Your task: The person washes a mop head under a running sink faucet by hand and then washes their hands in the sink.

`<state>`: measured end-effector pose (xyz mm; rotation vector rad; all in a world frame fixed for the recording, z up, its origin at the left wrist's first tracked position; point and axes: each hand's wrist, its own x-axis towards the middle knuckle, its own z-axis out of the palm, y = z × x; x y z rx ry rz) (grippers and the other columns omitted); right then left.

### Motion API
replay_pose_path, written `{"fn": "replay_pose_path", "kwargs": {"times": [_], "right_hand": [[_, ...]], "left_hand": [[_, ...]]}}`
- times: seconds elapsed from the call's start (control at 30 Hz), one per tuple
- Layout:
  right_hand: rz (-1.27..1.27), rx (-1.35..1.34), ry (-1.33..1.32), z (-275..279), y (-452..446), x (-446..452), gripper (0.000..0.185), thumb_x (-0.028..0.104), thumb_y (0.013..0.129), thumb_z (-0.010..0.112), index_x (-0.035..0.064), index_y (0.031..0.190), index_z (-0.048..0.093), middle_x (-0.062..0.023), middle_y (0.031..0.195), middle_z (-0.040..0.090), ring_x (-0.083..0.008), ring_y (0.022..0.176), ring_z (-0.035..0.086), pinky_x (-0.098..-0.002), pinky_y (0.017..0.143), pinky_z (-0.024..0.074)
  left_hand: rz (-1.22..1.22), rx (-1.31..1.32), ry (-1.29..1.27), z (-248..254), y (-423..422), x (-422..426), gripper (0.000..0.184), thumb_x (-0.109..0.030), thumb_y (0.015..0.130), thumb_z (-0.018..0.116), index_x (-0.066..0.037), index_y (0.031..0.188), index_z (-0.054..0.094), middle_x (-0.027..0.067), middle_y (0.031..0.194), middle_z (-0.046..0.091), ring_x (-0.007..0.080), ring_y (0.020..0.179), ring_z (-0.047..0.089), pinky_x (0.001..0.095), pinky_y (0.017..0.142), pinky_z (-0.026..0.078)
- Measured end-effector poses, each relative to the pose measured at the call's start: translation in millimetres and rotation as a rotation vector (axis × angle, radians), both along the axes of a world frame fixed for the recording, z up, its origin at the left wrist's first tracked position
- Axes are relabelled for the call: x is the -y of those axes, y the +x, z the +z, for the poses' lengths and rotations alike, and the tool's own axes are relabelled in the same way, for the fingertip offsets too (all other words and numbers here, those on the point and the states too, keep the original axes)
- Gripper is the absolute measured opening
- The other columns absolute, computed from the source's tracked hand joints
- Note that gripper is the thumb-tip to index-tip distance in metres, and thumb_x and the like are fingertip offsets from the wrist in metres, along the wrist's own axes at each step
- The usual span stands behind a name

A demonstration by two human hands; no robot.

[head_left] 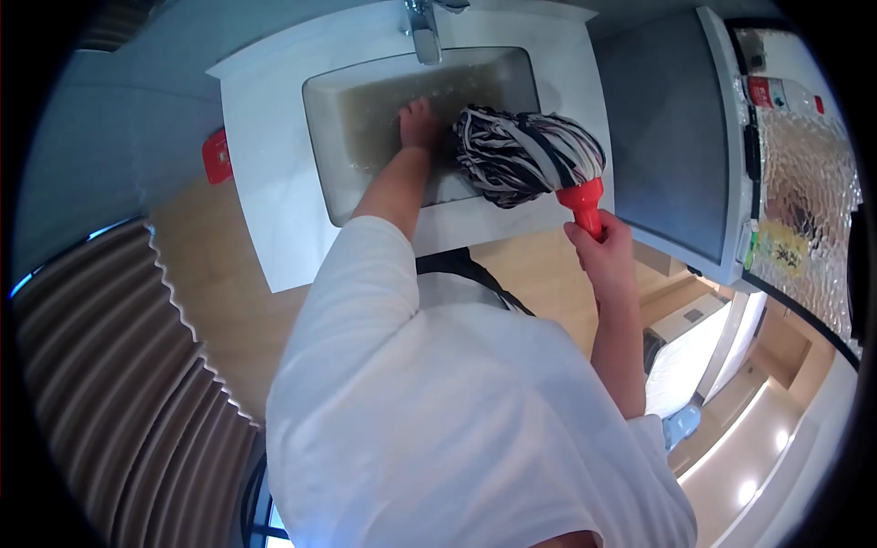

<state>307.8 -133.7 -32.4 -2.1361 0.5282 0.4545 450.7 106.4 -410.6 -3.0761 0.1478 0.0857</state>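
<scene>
A white desk (265, 155) spans the upper middle of the view, with a rectangular sink (320, 151) set into it. Murky, brownish-grey water (375, 119) stands in the sink, a few pale flecks or bubbles on its surface. The mop (525, 155) has its strand head across the right-hand side of the sink, one end over the water and the rest over the rim and the desk's front right part. That head is a thick, elongated bundle of flat, narrow strips, black or very dark mixed with whitish grey, with a few thin reddish lines among them; towards the sink the strips loop and tangle, while towards the other end they run smoother and gather together. There they meet a glossy, bright red handle piece (583, 196), broad at the strands and narrowing downward, near the desk's front right corner. The right hand (605, 251) is closed around the narrow part of it. The left hand (417, 125) is at the water beside the strands, fingers bent; whether it holds anything I cannot tell. Above the sink's far edge is a chrome tap (424, 35)
</scene>
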Motion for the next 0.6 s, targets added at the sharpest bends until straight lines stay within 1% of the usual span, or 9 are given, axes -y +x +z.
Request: {"fn": "replay_pose_path", "kwargs": {"times": [0.07,0.17,0.23,0.37,0.43,0.47,0.53,0.57,0.6], "right_hand": [[0.000,0.000,0.013,-4.6,1.7,3.8,0.024,0.016,0.084,0.076,0.0000,0.080,0.058,0.0016,0.068,0.050,-0.0085,0.063,0.042,-0.0293,0.058,0.0375],[0.003,-0.019,-0.002,-2.8,6.1,2.4,0.024,0.015,0.084,0.076,-0.0003,0.080,0.058,0.0013,0.068,0.050,-0.0084,0.064,0.042,-0.0293,0.058,0.0376],[0.012,-0.011,0.009,-4.9,7.9,2.8,0.025,0.015,0.084,0.076,-0.0007,0.080,0.058,0.0013,0.068,0.050,-0.0085,0.064,0.042,-0.0291,0.058,0.0375],[0.023,-0.001,0.033,-10.6,12.3,2.3,0.024,0.015,0.084,0.076,-0.0015,0.081,0.058,0.0009,0.068,0.050,-0.0085,0.064,0.042,-0.0287,0.058,0.0375],[0.027,-0.005,0.031,-11.9,14.4,2.6,0.024,0.015,0.084,0.076,-0.0016,0.082,0.058,0.0006,0.068,0.051,-0.0085,0.064,0.043,-0.0287,0.058,0.0378],[0.029,-0.006,0.024,-11.8,15.2,2.6,0.024,0.015,0.084,0.076,-0.0017,0.082,0.058,0.0004,0.068,0.051,-0.0084,0.064,0.043,-0.0288,0.058,0.0380],[0.027,-0.022,0.019,-10.3,16.2,0.3,0.024,0.015,0.084,0.076,-0.0017,0.082,0.058,0.0002,0.068,0.051,-0.0085,0.064,0.043,-0.0288,0.058,0.0381],[0.026,-0.035,0.012,-10.2,18.9,0.5,0.025,0.015,0.084,0.076,-0.0017,0.082,0.058,0.0000,0.068,0.051,-0.0086,0.064,0.043,-0.0288,0.058,0.0383],[0.027,-0.036,0.011,-11.6,20.5,1.8,0.025,0.015,0.084,0.076,-0.0017,0.082,0.058,0.0000,0.068,0.051,-0.0086,0.064,0.043,-0.0288,0.058,0.0383]], "left_hand": [[-0.037,0.063,0.025,-0.8,-3.0,-5.2,0.028,-0.029,0.092,0.055,-0.012,0.099,0.077,0.0102,0.118,0.058,0.0301,0.113,0.052,0.0516,0.085,0.044],[-0.055,-0.045,-0.064,4.0,-8.7,-13.7,0.029,-0.026,0.093,0.055,-0.009,0.106,0.075,0.0137,0.123,0.059,0.0331,0.112,0.055,0.0482,0.087,0.046],[0.163,0.000,-0.287,-17.3,-6.2,-14.1,0.031,-0.025,0.096,0.054,-0.008,0.116,0.071,0.0172,0.122,0.061,0.0363,0.108,0.060,0.0484,0.088,0.047],[0.114,0.024,-0.310,-3.9,-25.3,-24.5,0.034,-0.022,0.097,0.053,-0.009,0.125,0.067,0.0206,0.125,0.063,0.0397,0.113,0.062,0.0521,0.097,0.046],[-0.024,-0.097,-0.162,24.2,-41.2,-24.0,0.035,-0.021,0.097,0.052,-0.008,0.126,0.065,0.0218,0.127,0.064,0.0396,0.120,0.061,0.0546,0.104,0.045],[-0.023,-0.099,-0.159,27.0,-37.1,-25.1,0.035,-0.021,0.097,0.052,-0.008,0.126,0.065,0.0218,0.127,0.064,0.0396,0.120,0.061,0.0546,0.104,0.045],[-0.043,-0.508,-0.266,32.1,-27.6,-26.0,0.036,-0.020,0.098,0.050,-0.006,0.128,0.064,0.0231,0.131,0.062,0.0406,0.120,0.062,0.0528,0.105,0.048],[-0.040,-0.506,-0.267,25.4,-25.8,-25.3,0.036,-0.020,0.098,0.050,-0.006,0.128,0.064,0.0231,0.131,0.062,0.0406,0.120,0.062,0.0528,0.105,0.048],[-0.033,-0.452,-0.372,18.7,-27.8,-24.6,0.037,-0.022,0.096,0.051,-0.006,0.128,0.063,0.0212,0.134,0.059,0.0395,0.123,0.058,0.0518,0.105,0.047]]}}
